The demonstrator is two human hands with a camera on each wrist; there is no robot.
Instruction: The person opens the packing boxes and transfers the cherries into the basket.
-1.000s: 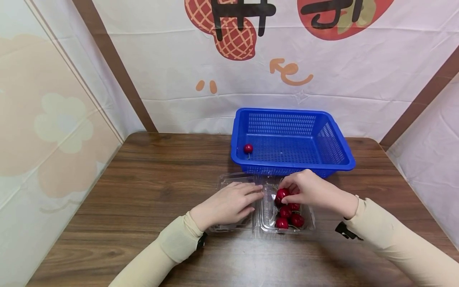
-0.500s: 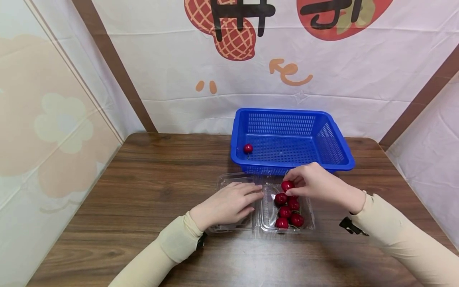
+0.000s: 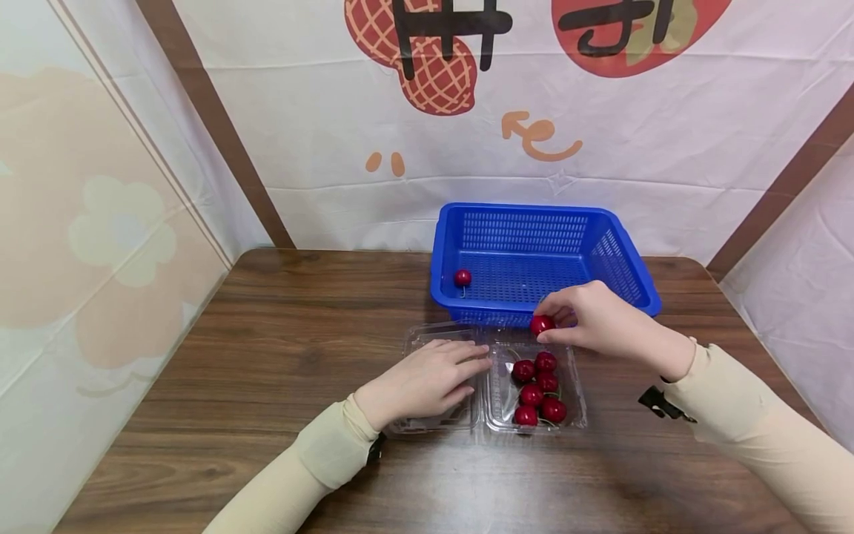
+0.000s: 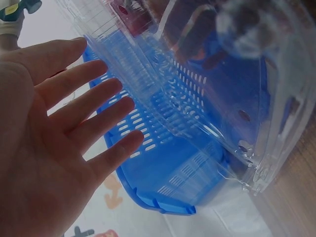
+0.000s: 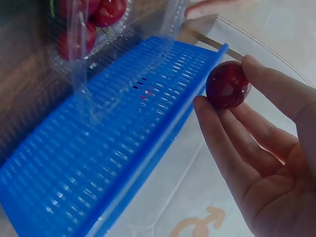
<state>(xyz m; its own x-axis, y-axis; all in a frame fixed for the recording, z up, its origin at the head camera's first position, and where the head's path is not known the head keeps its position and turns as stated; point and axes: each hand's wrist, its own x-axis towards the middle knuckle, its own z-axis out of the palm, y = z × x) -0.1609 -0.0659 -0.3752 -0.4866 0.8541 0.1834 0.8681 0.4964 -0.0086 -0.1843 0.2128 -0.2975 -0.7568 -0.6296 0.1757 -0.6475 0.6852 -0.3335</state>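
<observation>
Between thumb and fingertips my right hand (image 3: 594, 319) pinches a dark red cherry (image 5: 228, 85), held just above the near rim of the blue basket (image 3: 443, 245). Several more cherries (image 3: 531, 394) lie in the right half of an opened clear plastic clamshell box (image 3: 497, 415). My left hand (image 3: 423, 378) rests over the left half of that box, its fingers straight, as the left wrist view also shows with the palm (image 4: 44, 143). Inside the basket, one cherry (image 3: 462, 278) with its stem sits near the left wall.
The clamshell stands on a brown wooden table (image 3: 280, 356), directly in front of the basket. A printed white cloth (image 3: 320, 133) hangs behind the table's back edge, with more cloth at both sides.
My right hand has lifted the cherry out of the clamshell and carried it away from me toward the basket's near rim. The left hand stays where it was.
</observation>
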